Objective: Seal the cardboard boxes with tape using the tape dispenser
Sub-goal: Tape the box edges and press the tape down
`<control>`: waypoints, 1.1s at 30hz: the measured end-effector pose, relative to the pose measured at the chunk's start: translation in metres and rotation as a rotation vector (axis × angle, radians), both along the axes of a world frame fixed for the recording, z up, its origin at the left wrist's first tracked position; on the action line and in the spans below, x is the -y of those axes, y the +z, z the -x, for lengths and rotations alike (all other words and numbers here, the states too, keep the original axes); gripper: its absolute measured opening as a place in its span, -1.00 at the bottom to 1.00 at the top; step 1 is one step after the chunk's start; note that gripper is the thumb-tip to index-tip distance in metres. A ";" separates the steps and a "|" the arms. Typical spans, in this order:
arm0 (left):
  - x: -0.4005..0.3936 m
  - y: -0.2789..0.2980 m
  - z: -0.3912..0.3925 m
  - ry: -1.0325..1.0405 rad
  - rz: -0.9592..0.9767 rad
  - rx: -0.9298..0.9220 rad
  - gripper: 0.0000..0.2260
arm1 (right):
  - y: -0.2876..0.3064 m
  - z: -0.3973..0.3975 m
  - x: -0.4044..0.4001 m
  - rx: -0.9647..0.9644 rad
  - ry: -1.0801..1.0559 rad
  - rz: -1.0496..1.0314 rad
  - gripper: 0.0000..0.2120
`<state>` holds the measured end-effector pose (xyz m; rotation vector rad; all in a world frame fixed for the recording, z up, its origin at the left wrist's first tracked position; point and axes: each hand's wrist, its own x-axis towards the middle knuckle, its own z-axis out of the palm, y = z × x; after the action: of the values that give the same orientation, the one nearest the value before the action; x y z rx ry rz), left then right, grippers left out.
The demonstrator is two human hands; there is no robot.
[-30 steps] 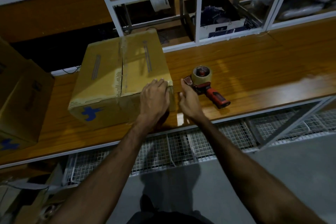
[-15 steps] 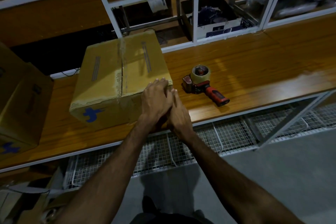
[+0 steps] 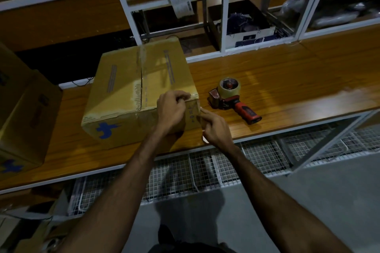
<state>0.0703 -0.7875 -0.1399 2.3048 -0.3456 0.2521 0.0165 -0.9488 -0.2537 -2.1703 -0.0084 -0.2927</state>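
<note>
Smoothing tape at the cardboard box (image 3: 131,96) corner: left hand (image 3: 171,109) fingers curl over the top edge, right hand (image 3: 213,127) fingers pinch the side. The tape dispenser (image 3: 230,98) lies ungripped on the surface (image 3: 287,80) just beyond; picking it up probably comes next.

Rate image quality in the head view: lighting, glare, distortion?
Head view: dim overall; glare streaks the glossy wooden bench top right of the red-handled tape dispenser; wide-angle bends the white shelf frame; the tan cardboard box and both hands stay reasonably sharp.
</note>
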 end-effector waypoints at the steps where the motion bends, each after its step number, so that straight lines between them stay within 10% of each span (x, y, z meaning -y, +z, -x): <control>1: 0.000 0.001 -0.003 -0.002 -0.011 0.011 -0.75 | 0.005 -0.001 0.001 -0.009 -0.015 -0.042 -0.58; 28: -0.001 -0.014 -0.032 -0.372 -0.323 0.280 -0.91 | 0.030 -0.020 0.004 -0.079 -0.107 -0.203 -0.94; 33: -0.004 -0.009 -0.029 -0.362 -0.245 0.242 -0.94 | 0.056 -0.034 0.007 0.047 -0.088 -0.093 -0.71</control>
<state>0.0990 -0.7836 -0.1494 2.3974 -0.9515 0.3198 0.0506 -0.9561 -0.1981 -2.0744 0.0730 -0.3866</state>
